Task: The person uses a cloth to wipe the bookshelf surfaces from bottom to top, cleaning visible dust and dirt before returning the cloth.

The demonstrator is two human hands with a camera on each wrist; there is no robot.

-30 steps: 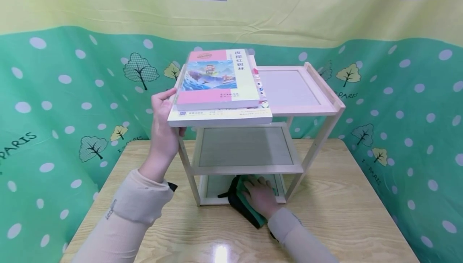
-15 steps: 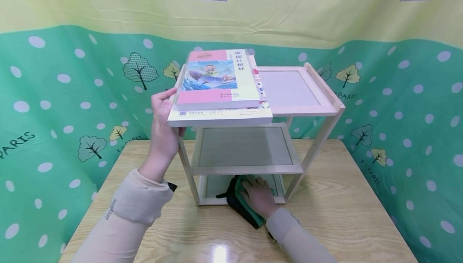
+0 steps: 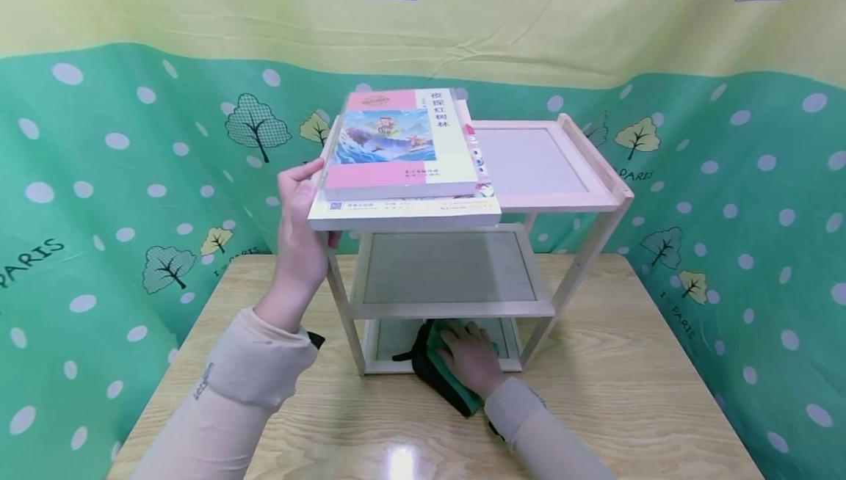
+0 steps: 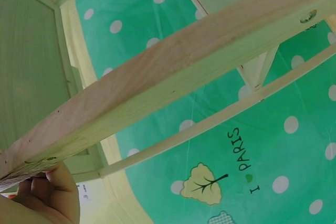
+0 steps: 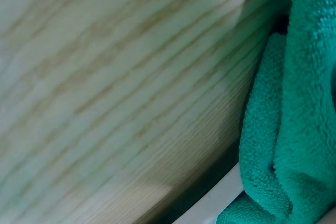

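Observation:
My left hand (image 3: 300,245) grips the left front corner of a pale wooden three-tier shelf (image 3: 452,310), its fingers curled under the corner. The left wrist view shows those fingers below the wooden rail (image 4: 173,66). Two stacked books (image 3: 399,146) lie beside the thumb on the top tier, the smaller pink and cream one uppermost. Down at the bottom tier, my right hand (image 3: 472,355) holds a green towel (image 3: 456,377) against the board. A black, soft-looking piece with a short strap (image 3: 429,373) lies along the towel's left side. Bunched towel folds (image 5: 304,119) fill the right of the right wrist view.
The shelf stands on a wood-grain table (image 3: 264,406). Its middle tier (image 3: 449,267) hangs just above my right hand, and slanted legs (image 3: 575,274) flank the lower tiers. A green and yellow patterned curtain (image 3: 132,172) surrounds the table.
The towel, the black piece and my right hand have shifted slightly left on the bottom tier. My left hand and the books hold their place.

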